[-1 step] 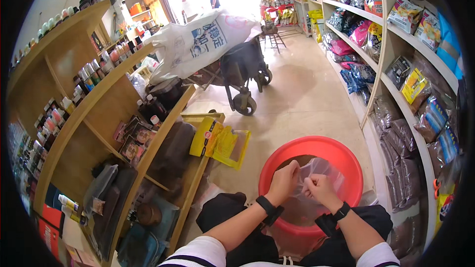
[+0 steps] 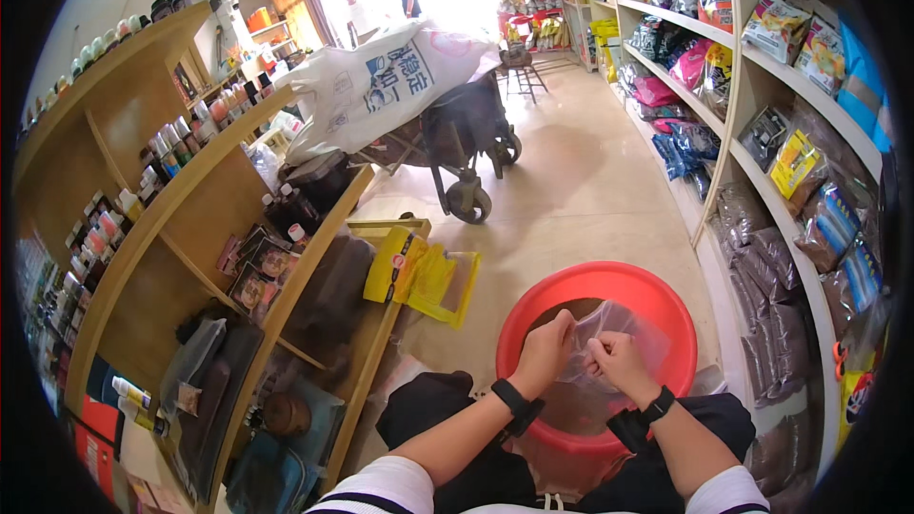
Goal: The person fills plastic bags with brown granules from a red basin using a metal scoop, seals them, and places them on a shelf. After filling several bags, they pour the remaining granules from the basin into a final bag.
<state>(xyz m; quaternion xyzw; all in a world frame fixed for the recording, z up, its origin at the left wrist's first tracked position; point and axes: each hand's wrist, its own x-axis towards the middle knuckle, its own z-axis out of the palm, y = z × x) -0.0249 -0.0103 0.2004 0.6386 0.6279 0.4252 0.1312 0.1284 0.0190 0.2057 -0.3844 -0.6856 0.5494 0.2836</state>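
Over a red plastic basin (image 2: 609, 276) between my knees, my left hand (image 2: 546, 354) and my right hand (image 2: 621, 363) are both closed on a clear plastic bag (image 2: 649, 341). My fingers pinch the thin film close together, and the bag spreads out to the right of them and behind them. What the bag holds, if anything, I cannot make out. Brown loose material (image 2: 560, 312) shows inside the basin past my left hand. Each wrist wears a black band with a small dark block.
On the left stands a wooden shelf (image 2: 181, 186) with bottles and dark bags. Yellow plastic packets (image 2: 419, 271) lie at its low edge. Ahead is a black wheeled cart (image 2: 462, 133) under a large white sack (image 2: 381, 86). Shelves of bagged goods (image 2: 776, 305) line the right.
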